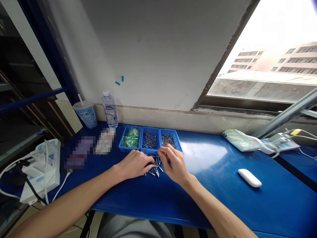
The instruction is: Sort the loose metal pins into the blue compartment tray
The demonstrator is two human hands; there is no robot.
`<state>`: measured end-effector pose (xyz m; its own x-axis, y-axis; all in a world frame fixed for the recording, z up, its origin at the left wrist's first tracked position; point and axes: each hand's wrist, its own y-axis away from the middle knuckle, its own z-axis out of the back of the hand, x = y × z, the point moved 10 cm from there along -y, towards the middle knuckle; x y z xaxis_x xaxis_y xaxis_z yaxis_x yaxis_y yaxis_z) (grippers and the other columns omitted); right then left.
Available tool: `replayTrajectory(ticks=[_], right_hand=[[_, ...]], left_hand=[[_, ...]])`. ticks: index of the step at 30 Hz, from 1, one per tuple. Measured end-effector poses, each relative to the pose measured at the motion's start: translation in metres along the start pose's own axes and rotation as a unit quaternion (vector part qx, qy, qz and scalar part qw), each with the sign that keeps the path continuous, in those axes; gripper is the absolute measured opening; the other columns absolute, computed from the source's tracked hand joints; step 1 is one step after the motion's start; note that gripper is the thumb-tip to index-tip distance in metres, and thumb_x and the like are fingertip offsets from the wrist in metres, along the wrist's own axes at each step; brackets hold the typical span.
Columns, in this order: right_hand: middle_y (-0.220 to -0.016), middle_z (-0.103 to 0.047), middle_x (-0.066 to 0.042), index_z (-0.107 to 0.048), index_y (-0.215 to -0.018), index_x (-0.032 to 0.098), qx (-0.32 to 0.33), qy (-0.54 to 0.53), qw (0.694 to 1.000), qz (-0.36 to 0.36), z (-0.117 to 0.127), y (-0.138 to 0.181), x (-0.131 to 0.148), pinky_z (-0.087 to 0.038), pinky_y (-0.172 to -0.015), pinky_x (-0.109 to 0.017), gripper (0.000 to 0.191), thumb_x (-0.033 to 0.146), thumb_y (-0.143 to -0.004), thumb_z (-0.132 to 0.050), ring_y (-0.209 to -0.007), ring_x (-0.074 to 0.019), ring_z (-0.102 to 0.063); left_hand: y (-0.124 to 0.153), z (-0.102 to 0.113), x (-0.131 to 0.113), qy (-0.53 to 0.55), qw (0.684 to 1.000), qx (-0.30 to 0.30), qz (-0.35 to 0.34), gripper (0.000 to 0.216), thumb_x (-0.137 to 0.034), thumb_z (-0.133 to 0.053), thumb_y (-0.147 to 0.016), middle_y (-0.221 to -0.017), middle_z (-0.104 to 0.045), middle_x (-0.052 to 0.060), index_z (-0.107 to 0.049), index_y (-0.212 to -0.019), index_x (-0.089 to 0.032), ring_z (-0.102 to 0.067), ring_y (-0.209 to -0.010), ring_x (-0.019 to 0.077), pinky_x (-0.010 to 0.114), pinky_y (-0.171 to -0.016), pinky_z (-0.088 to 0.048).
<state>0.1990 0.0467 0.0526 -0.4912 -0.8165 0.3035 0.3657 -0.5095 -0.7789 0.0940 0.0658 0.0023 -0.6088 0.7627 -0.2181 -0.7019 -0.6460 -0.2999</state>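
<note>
A small heap of silver blind rivets point(157, 167) lies on the blue table in front of three joined blue bins. My left hand point(137, 163) rests at the heap's left side, thumb and forefinger closed on a rivet whose end pokes out. Over the front edge of the right bin point(178, 140), my right hand point(174, 162) is pinched closed; whatever sits between its fingertips is too small to make out. Dark thin rivets fill part of the middle bin point(150, 151), and more small metal pieces are in the right one. Green-tinted plastic bags point(131, 138) lie in the left bin point(122, 147).
Behind the bins stand a water bottle point(110, 110) and a lidded cup point(86, 114). Power strips with cables point(42, 168) lie at left. On the right are a white rounded case point(249, 178), a plastic bag point(241, 140) and a metal bar point(287, 114).
</note>
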Motion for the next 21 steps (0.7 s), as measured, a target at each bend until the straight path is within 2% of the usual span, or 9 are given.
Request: replayTrajectory(ticks=[5,10,21], right_hand=[[-0.08,-0.06,-0.001,-0.058,-0.105,0.021,0.02,0.005,1.0,0.019,-0.0062,0.0015,0.0063,-0.038,-0.056,-0.025,0.013,0.012,-0.108,-0.048,-0.059,-0.0118,-0.051],[-0.08,-0.061,-0.001,-0.058,-0.105,0.02,0.018,0.009,1.0,0.02,-0.005,0.0007,0.0061,-0.038,-0.056,-0.024,0.013,0.012,-0.108,-0.048,-0.059,-0.0115,-0.05],[-0.082,-0.063,-0.002,-0.06,-0.105,0.02,0.035,0.013,0.999,0.017,-0.0092,0.002,0.0063,-0.041,-0.058,-0.024,0.015,0.015,-0.109,-0.046,-0.06,-0.0116,-0.054]], left_hand=[[-0.0005,-0.0036,0.0007,0.003,1.0,0.024,0.005,0.009,-0.026,-0.07,-0.098,-0.078,-0.078,-0.002,-0.075,-0.092,-0.022,-0.075,-0.07,0.0192,0.025,-0.059,-0.04],[-0.0014,-0.005,0.0037,0.002,0.998,0.054,0.026,0.011,-0.027,-0.067,-0.1,-0.085,-0.08,-0.002,-0.076,-0.096,-0.023,-0.076,-0.076,0.0201,0.026,-0.062,-0.04],[-0.0007,-0.0065,0.0032,-0.018,0.999,0.044,0.014,0.013,-0.024,-0.063,-0.1,-0.077,-0.076,0.0,-0.072,-0.09,-0.02,-0.073,-0.068,0.019,0.025,-0.058,-0.037]])
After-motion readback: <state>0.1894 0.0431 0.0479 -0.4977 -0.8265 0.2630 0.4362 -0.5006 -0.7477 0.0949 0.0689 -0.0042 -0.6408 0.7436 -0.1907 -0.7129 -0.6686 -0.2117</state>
